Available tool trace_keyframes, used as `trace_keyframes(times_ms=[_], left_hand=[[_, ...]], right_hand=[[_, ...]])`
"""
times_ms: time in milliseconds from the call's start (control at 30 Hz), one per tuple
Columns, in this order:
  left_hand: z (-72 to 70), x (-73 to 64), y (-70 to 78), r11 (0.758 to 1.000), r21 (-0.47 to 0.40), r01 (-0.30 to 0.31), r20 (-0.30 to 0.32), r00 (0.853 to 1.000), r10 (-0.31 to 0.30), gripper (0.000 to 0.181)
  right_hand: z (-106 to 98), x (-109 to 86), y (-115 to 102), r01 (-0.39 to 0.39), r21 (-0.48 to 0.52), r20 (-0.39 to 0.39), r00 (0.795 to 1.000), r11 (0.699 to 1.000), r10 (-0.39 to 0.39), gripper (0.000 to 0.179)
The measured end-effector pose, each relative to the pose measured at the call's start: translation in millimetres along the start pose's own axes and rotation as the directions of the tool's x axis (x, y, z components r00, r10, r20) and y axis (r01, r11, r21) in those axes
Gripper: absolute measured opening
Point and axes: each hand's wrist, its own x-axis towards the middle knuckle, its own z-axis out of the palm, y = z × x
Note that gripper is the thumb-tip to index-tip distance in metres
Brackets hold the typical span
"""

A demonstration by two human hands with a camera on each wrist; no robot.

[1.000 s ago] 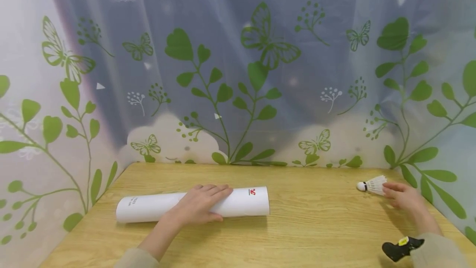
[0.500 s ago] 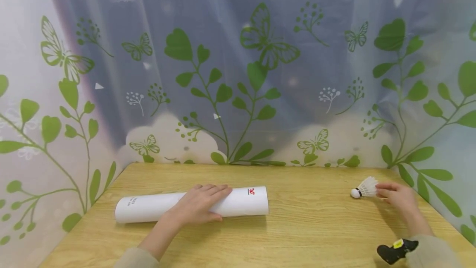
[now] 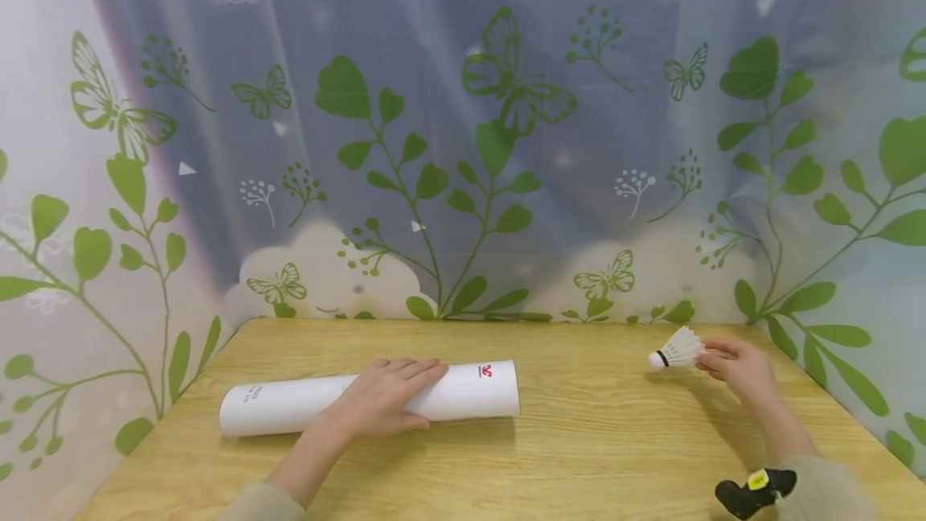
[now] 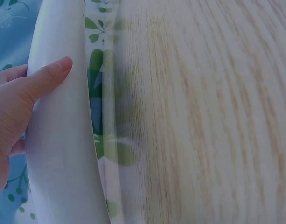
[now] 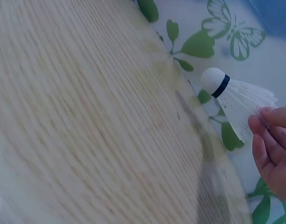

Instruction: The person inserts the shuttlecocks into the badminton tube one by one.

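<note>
A long white tube (image 3: 463, 392) with a red logo near its right end lies across the left half of the table. My left hand (image 3: 383, 396) grips it around the middle, and the left wrist view shows the thumb (image 4: 54, 74) laid over the tube. Over the right side of the table, my right hand (image 3: 741, 368) pinches a white shuttlecock (image 3: 680, 348) by the open edge of its skirt. The shuttlecock's cork end with a dark band points left. In the right wrist view thumb and fingers (image 5: 273, 140) meet at the skirt's rim.
The wooden table (image 3: 579, 441) reaches back to a curtain (image 3: 448, 143) printed with green leaves and butterflies, which also runs down both sides. A black strap piece with a yellow label (image 3: 755, 489) sits at the right sleeve.
My right hand has carried the shuttlecock leftward and slightly up, with its shadow apart below. My left hand stays on the tube; the whole view has shifted a little.
</note>
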Motion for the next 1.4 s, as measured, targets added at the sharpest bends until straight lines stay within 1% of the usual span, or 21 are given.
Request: trace_keyframes(times_ms=[167, 267, 367, 500, 567, 733, 1033, 1233, 1400], left_hand=[[0.6, -0.3, -0.4, 1.0, -0.001, 0.002, 0.0, 1.0, -0.002, 0.077], [1.3, -1.0, -0.5, 1.0, -0.009, 0.004, -0.001, 1.0, -0.004, 0.077], [1.7, -1.6, -0.3, 1.0, -0.016, 0.007, -0.003, 1.0, -0.007, 0.077], [1.8, -2.1, -0.1, 1.0, -0.021, 0.007, -0.005, 1.0, -0.008, 0.077], [1.5, -2.1, 0.0, 1.0, -0.024, 0.005, -0.009, 1.0, -0.005, 0.077], [0.9, -2.2, -0.2, 1.0, -0.024, 0.006, -0.009, 1.0, -0.006, 0.077], [1.9, -1.3, 0.3, 1.0, -0.02, -0.001, -0.008, 1.0, 0.0, 0.077], [1.7, -0.6, 0.5, 1.0, -0.023, 0.011, 0.003, 1.0, -0.011, 0.077], [1.6, 0.2, 0.2, 1.0, -0.024, 0.015, 0.008, 1.0, -0.015, 0.077]], right_hand=[[13, -2.0, -7, 0.005, 0.037, 0.013, 1.0, 0.999, -0.005, 0.045], [19, -3.5, -12, -0.001, 0.013, 0.021, 1.0, 1.0, 0.001, 0.045], [26, -5.3, -18, -0.006, -0.037, 0.032, 0.999, 0.999, 0.007, 0.045], [36, -7.8, -27, -0.015, -0.047, 0.029, 0.999, 0.999, 0.016, 0.044], [41, -9.5, -33, -0.018, -0.025, 0.025, 1.0, 1.0, 0.018, 0.044], [54, -14.5, -49, -0.007, 0.046, 0.044, 0.999, 0.999, 0.005, 0.044], [75, -24.4, -70, 0.004, 0.075, 0.096, 0.995, 0.997, -0.011, 0.037], [92, -36.9, -89, 0.01, 0.156, 0.133, 0.991, 0.988, -0.031, 0.033], [106, -42.5, -101, 0.014, 0.181, 0.149, 0.988, 0.983, -0.042, 0.03]])
